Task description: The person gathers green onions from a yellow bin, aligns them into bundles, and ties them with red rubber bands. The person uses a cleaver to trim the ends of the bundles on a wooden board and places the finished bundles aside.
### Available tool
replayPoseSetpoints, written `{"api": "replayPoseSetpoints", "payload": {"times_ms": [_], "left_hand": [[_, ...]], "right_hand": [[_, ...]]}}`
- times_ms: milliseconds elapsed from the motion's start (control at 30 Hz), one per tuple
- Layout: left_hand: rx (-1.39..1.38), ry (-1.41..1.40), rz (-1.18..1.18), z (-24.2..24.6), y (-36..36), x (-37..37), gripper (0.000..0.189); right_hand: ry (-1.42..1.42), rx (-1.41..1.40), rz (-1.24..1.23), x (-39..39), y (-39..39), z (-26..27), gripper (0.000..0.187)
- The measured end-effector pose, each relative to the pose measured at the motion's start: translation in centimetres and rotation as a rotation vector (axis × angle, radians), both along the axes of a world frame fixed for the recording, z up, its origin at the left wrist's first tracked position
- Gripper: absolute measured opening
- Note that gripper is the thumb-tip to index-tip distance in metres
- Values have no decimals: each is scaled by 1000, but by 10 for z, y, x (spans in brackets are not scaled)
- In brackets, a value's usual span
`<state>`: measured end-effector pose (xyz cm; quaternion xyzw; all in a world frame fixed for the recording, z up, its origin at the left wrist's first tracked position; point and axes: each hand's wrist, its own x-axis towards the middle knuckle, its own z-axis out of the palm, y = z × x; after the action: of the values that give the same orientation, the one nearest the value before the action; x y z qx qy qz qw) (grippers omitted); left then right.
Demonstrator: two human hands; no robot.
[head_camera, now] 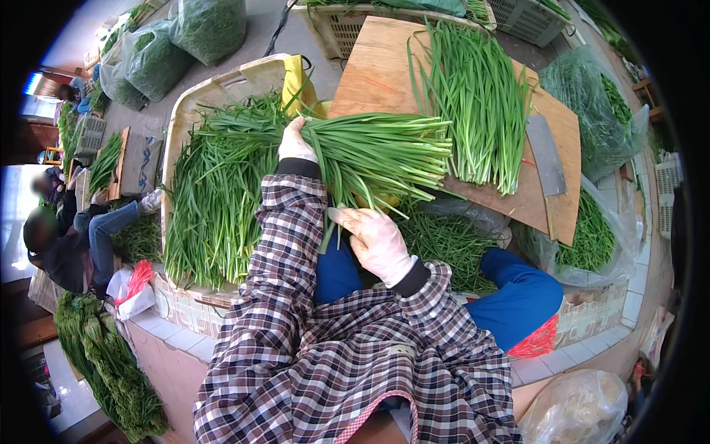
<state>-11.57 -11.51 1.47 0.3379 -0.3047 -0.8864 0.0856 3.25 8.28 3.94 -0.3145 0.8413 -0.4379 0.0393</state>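
Note:
My left hand, in a whitish glove, grips a bunch of long green garlic chives whose cut ends point right. Below those ends is my gloved right hand, its thumb and fingers closed on a few loose leaves. Under the held bunch, more chives lie in a large pale plastic crate. A separate pile of chives rests on a wooden board, and beside it lies a cleaver with a wooden handle.
Clear bags of greens stand at the upper left and right. Loose greens lie between my knees. Another person sits at the left, near a small board. Bundled greens lie lower left, and a plastic bag lower right.

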Motion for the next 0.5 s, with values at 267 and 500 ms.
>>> {"api": "replayPoseSetpoints", "payload": {"times_ms": [267, 500], "left_hand": [[-89, 68, -42, -22, -10, -9, 16], [-2, 187, -101, -9, -7, -9, 15]], "right_hand": [[-1035, -1033, -742, -17, 39, -14, 23], [-970, -1038, -729, -35, 56, -16, 49]]}}
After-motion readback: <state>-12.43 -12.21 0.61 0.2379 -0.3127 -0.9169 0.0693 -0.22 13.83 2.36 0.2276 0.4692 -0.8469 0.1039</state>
